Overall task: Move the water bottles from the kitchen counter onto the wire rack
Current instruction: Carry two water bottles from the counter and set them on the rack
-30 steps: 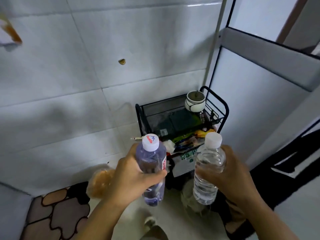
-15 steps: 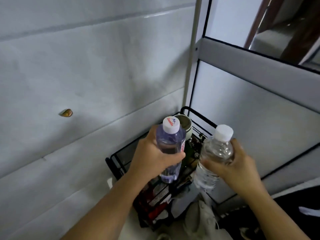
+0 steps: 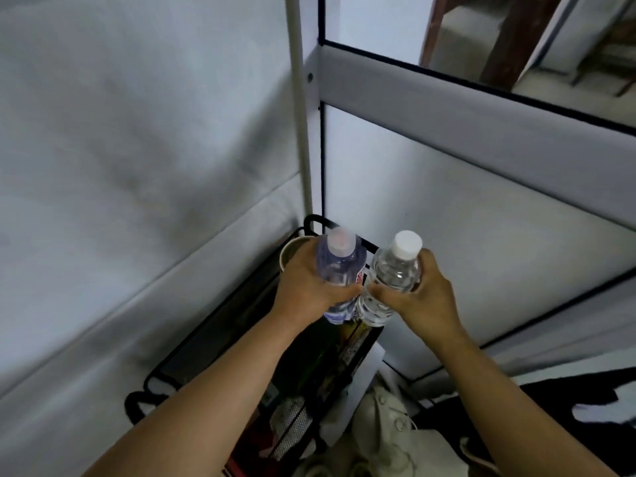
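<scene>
Two clear plastic bottles sat near frame centre, touching: the left hand (image 3: 306, 287) gripped the bluish-tinted bottle (image 3: 339, 270), the right hand (image 3: 418, 290) clasped the ribbed colourless bottle (image 3: 392, 273) with its white cap. Both hung over the black wire rack (image 3: 309, 342), beside a pale round cup (image 3: 290, 251). Half a second before, the bottles were apart and higher above the rack.

two hands (image 3: 309, 287) gripping water bottles (image 3: 339, 266) above black wire rack (image 3: 220, 342)

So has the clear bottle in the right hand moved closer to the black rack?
Yes. The clear bottle now hangs over the black wire rack, beside its far corner.
</scene>
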Demonstrator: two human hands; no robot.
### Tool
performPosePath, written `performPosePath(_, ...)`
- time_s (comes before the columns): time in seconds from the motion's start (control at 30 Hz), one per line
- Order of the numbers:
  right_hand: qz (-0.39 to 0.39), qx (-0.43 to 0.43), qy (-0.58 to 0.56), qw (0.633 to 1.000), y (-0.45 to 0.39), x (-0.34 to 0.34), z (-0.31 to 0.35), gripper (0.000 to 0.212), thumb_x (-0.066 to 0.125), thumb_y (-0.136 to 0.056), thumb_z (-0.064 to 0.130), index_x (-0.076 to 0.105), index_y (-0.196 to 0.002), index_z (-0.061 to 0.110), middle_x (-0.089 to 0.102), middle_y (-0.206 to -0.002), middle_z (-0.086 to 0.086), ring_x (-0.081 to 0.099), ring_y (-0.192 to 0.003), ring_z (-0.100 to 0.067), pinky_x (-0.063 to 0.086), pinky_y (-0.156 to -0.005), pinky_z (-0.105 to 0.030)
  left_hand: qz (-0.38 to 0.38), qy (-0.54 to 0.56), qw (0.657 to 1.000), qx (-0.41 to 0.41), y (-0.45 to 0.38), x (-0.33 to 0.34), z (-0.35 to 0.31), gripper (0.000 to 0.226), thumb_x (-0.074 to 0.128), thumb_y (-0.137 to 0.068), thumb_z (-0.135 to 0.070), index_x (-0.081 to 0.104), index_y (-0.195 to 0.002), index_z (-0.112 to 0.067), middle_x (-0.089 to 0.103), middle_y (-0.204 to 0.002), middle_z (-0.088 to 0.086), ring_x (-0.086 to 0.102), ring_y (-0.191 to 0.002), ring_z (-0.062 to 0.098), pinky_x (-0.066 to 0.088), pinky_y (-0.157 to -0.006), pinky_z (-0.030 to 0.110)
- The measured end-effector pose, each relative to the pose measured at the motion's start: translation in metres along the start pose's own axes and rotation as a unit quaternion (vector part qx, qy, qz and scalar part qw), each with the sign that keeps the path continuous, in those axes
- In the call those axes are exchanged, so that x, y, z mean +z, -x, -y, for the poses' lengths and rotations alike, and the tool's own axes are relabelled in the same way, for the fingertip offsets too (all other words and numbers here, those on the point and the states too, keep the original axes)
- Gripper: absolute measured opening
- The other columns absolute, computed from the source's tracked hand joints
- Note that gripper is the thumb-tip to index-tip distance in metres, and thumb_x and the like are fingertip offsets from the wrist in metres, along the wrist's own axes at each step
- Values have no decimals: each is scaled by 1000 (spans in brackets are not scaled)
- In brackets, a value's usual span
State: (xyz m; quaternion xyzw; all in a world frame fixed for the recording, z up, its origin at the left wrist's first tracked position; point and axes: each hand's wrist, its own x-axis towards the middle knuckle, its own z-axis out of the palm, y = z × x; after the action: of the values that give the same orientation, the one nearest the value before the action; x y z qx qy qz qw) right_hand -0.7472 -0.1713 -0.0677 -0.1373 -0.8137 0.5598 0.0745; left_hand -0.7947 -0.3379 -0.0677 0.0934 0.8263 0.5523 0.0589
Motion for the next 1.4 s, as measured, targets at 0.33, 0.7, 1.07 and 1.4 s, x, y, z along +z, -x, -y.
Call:
performPosePath(0.33, 18, -2, -21, 1000, -36, 12, -21, 60, 84, -58, 12, 46, -104, 23, 63, -96, 2, 61, -81, -10, 47, -65, -1, 8, 42, 998, -50, -22, 19, 34, 67, 86, -57, -4, 55, -113, -22, 67, -109, -1, 64, -99, 9, 52, -87, 26)
performPosePath(0.7, 31, 16, 3, 999, -46, 30, -44, 62, 83, -60, 12, 45, -108, 23, 63, -104, -3, 61, -89, -16, 46, -67, -6, -5, 61, 996, -65, -22, 22, 50, 64, 82, -59, 0, 54, -116, -12, 66, -106, -1, 64, -96, 2, 50, -78, 8)
performPosePath(1.07, 82, 15, 31, 996, -47, 23, -43, 70, 84, -61, 14, 41, -116, 20, 58, -108, 1, 60, -98, -17, 46, -77, -15, 39, 40, 997, -59, -27, 24, 62, 73, 84, -59, -12, 46, -122, -16, 60, -116, 3, 61, -105, 10, 52, -89, 20)
performPosePath(1.4, 77, 55, 123, 988, -13, 2, -23, 85, 79, -67, 13, 30, -137, 16, 49, -136, -6, 46, -119, -14, 33, -93, -23, 91, 41, 992, -82, -6, 8, 43, 81, 83, -63, -7, 39, -127, -27, 56, -115, -14, 58, -102, 2, 50, -78, 7)
